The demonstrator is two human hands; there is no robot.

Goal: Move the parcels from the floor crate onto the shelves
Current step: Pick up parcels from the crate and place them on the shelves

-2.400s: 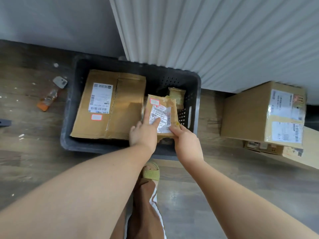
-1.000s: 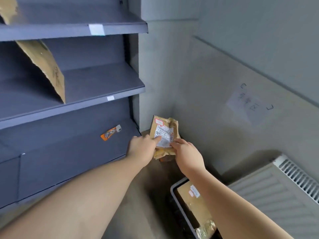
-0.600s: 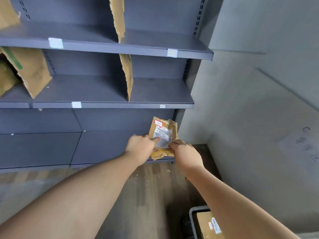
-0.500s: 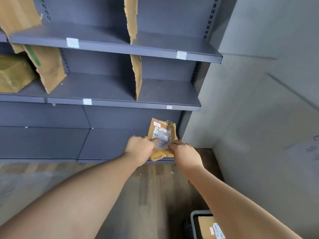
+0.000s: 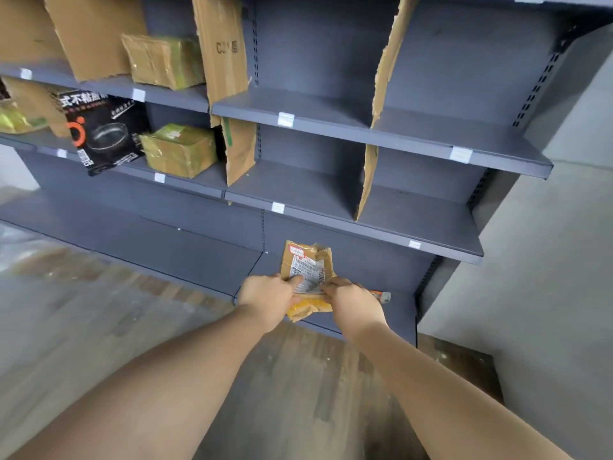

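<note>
Held: your left hand (image 5: 268,298) and right hand (image 5: 351,302) both grip the lower half of one small crumpled brown parcel (image 5: 306,270), fingers curled onto it, the left thumb on its white label. You hold the parcel upright in the air, in front of the lowest level of the grey shelves (image 5: 431,224).

Just beside your right hand: a small orange object (image 5: 379,295) on the bottom shelf, partly hidden.

Above the parcel: an upright cardboard divider (image 5: 368,180) splitting the shelf into bays.

Upper left: a taped brown box (image 5: 180,154), a second taped box (image 5: 164,61) one shelf higher, and a black printed carton (image 5: 102,134).

Below: wood-patterned floor (image 5: 298,376).
</note>
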